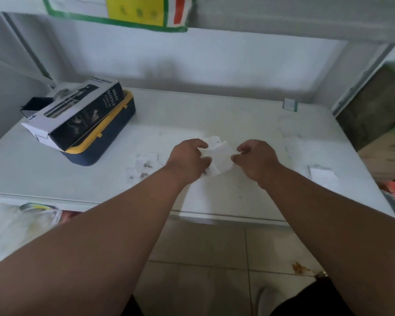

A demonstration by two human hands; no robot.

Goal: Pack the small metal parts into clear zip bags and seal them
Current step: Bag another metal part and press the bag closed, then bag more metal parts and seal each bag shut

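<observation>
A small clear zip bag [219, 156] hangs just above the white table [249, 124], held between both hands. My left hand [187, 160] pinches its left edge and my right hand [253, 159] pinches its right edge. What is inside the bag is too blurred to tell. To the left of my left hand lie several clear bags [144, 165] with small metal parts [146, 166] in and around them. More flat clear bags [323, 176] lie at the right of the table.
A dark spray-bottle carton [78, 112] rests on a navy and yellow case [105, 142] at the table's back left. A small green-edged label [290, 104] stands at the back right. Cardboard boxes [383, 137] stand right of the table, white plastic bags [14, 224] lie lower left.
</observation>
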